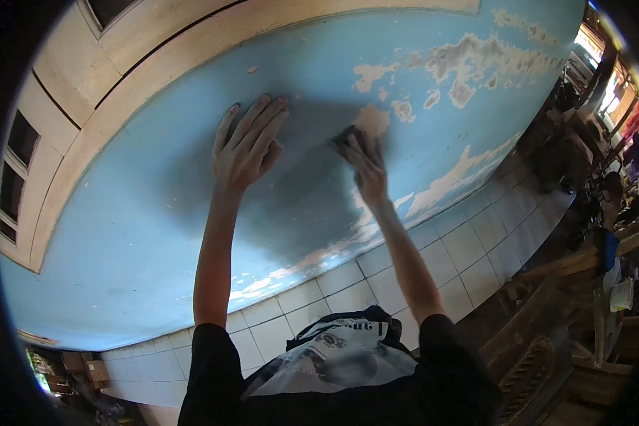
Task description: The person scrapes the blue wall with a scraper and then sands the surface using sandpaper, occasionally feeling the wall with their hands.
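My left hand (246,145) lies flat against the blue wall (142,192), its fingers stretched out and pointing up. To its right, my right hand (366,160) is pressed to the wall with a small dark piece (346,135) under its fingers; what the piece is cannot be made out. A bare beige patch (373,121) shows just above the right fingertips. Larger grey and white patches of peeled paint (465,64) spread over the upper right of the wall.
White tiles (454,255) run along the wall's lower edge. A cream wooden frame (64,128) with dark openings curves round the upper left. Wooden furniture (532,355) and mixed clutter stand at the right. A cardboard box (98,370) is at the lower left.
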The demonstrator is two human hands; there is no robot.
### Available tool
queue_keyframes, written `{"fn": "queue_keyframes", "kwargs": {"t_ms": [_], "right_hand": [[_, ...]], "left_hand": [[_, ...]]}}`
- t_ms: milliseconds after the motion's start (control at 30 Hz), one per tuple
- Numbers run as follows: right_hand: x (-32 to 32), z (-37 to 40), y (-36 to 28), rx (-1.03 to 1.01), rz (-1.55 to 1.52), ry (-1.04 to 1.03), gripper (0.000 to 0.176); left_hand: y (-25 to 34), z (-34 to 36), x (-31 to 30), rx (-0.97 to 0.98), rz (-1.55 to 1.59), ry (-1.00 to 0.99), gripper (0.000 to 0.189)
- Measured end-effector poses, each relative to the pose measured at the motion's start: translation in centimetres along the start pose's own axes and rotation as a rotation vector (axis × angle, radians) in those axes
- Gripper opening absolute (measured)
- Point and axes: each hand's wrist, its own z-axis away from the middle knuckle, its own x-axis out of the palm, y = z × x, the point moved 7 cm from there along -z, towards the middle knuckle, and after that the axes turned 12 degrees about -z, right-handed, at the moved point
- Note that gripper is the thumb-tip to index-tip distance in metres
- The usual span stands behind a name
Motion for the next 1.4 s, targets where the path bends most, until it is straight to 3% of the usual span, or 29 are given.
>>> {"fn": "queue_keyframes", "kwargs": {"t_ms": [167,267,333,400,467,667,733,833,933,1033,1167,1300,1400], "right_hand": [[-2.0,-1.0,-1.1,-0.040,0.103,0.090,0.045],[-1.8,-0.7,0.4,0.010,0.097,-0.110,0.049],[-3.3,-0.1,0.8,-0.011,0.190,-0.114,0.049],[-3.0,-1.0,-0.5,-0.056,0.203,-0.093,0.045],[-1.4,-3.5,-2.9,-0.132,0.104,-0.267,0.039],[-3.6,-1.4,0.4,-0.188,0.173,-0.250,0.040],[-3.4,-2.8,-1.0,-0.109,0.174,-0.331,0.035],[-4.7,-2.2,0.2,-0.177,0.212,-0.384,0.035],[-5.2,-3.4,0.1,-0.222,0.160,-0.241,0.033],[-3.0,-4.8,-2.3,-0.370,0.208,-0.407,0.030],[-4.7,-3.6,0.5,-0.355,0.250,-0.283,0.027],[-3.5,-4.9,-0.8,-0.387,0.289,-0.421,0.022],[-4.3,-4.9,1.2,-0.370,0.122,-0.348,0.019]], "left_hand": [[0.1,0.0,0.0,0.009,-0.003,0.038,0.041],[0.2,0.2,-0.1,0.016,-0.015,0.035,0.039],[-0.2,0.1,0.1,0.006,-0.020,0.043,0.037],[0.0,0.5,0.3,-0.008,-0.006,0.044,0.042],[0.1,0.5,0.3,-0.006,-0.028,0.039,0.037],[-0.3,0.4,0.0,-0.005,-0.060,0.066,0.034],[0.2,0.6,0.2,-0.015,-0.061,0.044,0.035],[0.0,0.6,0.1,-0.011,-0.112,0.084,0.028],[0.4,0.6,0.1,-0.029,-0.129,0.091,0.029],[-0.1,0.5,-0.3,-0.080,-0.154,0.112,0.029],[-0.2,0.5,-0.4,-0.115,-0.135,0.117,0.032],[-0.1,0.6,-0.3,-0.136,-0.156,0.137,0.026],[0.0,1.3,0.2,-0.152,-0.142,0.116,0.025]]}}
